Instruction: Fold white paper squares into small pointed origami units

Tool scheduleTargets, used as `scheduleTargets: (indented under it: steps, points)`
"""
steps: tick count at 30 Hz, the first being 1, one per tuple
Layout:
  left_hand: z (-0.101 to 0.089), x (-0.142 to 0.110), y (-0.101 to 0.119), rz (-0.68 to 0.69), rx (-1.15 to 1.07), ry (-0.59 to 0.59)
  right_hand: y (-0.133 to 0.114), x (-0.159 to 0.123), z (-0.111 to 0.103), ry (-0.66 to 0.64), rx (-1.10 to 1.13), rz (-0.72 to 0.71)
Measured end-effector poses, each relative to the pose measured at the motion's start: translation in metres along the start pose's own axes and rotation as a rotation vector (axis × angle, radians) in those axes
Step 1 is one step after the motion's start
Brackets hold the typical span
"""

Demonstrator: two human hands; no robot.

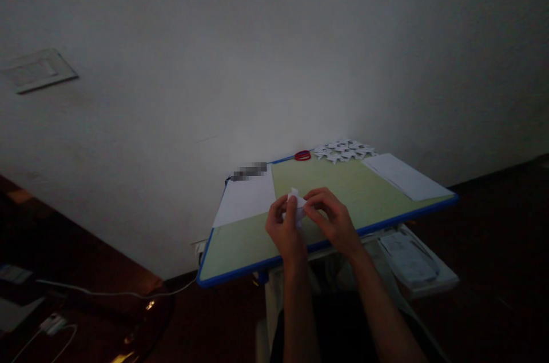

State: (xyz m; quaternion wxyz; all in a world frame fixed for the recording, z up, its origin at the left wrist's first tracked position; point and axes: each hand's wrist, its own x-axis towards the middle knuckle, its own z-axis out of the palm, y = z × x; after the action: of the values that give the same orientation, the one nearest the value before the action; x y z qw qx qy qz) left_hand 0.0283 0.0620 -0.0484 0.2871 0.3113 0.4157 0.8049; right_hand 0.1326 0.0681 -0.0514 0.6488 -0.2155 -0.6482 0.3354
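Above the near part of a green table [244,248], my left hand [285,228] grips a small folded piece of white paper [295,206] between thumb and fingers. My right hand [328,214] pinches the right edge of the same paper. Part of the paper is hidden by the left thumb and fingers. Several small folded white paper pieces [343,150] lie in a cluster at the table's far edge. Red-handled scissors [302,155] rest to the left of that cluster.
White sheets [405,175] lie at the table's right end. Another white sheet [249,194] covers the left end, with a blurred dark item at its top. A wall [274,66] stands right behind the table. A white cable [115,294] runs along the floor at left.
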Motion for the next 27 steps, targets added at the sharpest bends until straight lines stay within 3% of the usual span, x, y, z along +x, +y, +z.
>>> scheduleTargets:
  steps: [9, 20, 27]
  points:
    - [-0.001, -0.001, -0.001, 0.052, 0.044, 0.024, 0.002, -0.001, -0.003, -0.031, -0.062, -0.035]
    - [-0.001, 0.001, -0.007, 0.095, 0.068, 0.006, 0.01, 0.001, 0.001, 0.068, -0.056, -0.01]
    - [-0.001, 0.002, -0.006, 0.14, 0.103, 0.075, 0.008, 0.001, 0.0, 0.049, -0.106, -0.047]
